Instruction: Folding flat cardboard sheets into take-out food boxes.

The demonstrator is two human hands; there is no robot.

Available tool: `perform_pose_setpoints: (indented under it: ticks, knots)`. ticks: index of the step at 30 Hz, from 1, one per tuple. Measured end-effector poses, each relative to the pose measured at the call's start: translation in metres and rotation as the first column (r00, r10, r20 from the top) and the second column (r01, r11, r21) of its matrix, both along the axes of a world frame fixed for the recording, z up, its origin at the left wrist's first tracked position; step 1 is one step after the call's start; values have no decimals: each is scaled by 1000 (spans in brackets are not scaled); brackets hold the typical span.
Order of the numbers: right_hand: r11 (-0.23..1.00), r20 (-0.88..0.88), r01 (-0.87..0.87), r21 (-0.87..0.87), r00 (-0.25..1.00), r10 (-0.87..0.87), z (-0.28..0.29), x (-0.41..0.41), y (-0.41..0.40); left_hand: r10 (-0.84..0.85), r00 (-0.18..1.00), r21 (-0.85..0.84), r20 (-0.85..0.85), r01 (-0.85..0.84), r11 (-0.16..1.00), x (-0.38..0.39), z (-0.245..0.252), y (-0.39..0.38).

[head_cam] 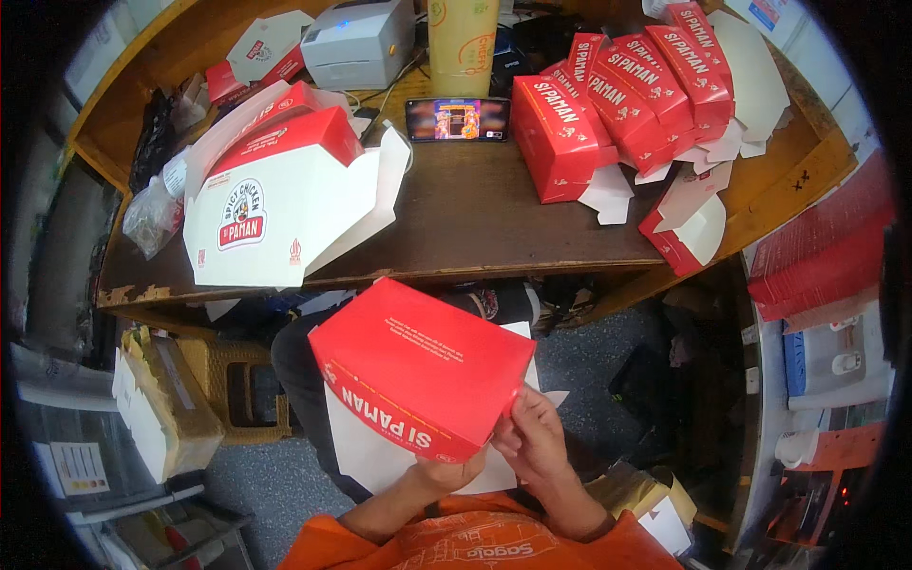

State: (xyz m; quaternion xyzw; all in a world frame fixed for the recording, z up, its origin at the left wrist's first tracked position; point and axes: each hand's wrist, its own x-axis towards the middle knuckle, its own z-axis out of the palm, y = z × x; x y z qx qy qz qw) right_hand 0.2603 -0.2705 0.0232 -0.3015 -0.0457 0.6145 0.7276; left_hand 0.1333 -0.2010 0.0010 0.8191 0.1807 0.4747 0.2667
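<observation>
A red-and-white cardboard food box (427, 363), printed with writing, is held over my lap with its red bottom panel facing up. My left hand (450, 472) grips the near edge, its fingers partly hidden beneath the box. At the right-hand corner, my right hand (529, 434) pinches the side wall with thumb and fingers. A large white flap (360, 452) hangs below the box across my lap. Beyond it, on the wooden desk (463, 206), a stack of unfolded box blanks (285, 214) lies at the left.
Several folded red boxes (556, 135) are piled at the desk's right, with one smaller open box (687, 228) by the edge. A phone (458, 120) leans against a tall yellowish cylinder (463, 50). A label printer (358, 43) stands behind. On the floor sits a taped carton (171, 406).
</observation>
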Motion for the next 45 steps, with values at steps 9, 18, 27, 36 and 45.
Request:
perform_pose_setpoints:
  ticks: [9, 18, 27, 36, 45]
  knots:
    - [984, 544, 87, -155, 839, 11, 0, -6, -2, 141, 990, -68, -5, -141, 988, -5, 10, -4]
    - [968, 531, -104, -229, 820, 214, -28, 30, -8, -254, 929, 0, -268, 264, 965, -14, -18, 16]
    - [992, 807, 89, -93, 590, 23, -2, 119, -87, -249, 840, 42, -483, 307, 951, 9, 27, 43]
    - [471, 611, 875, 114, 312, -727, 2, 162, -113, 181, 983, 331, 3, -172, 928, -29, 5, 48]
    - [616, 597, 749, 246, 384, -705, 40, 234, -25, 607, 776, 579, -171, -419, 700, -59, 34, 163]
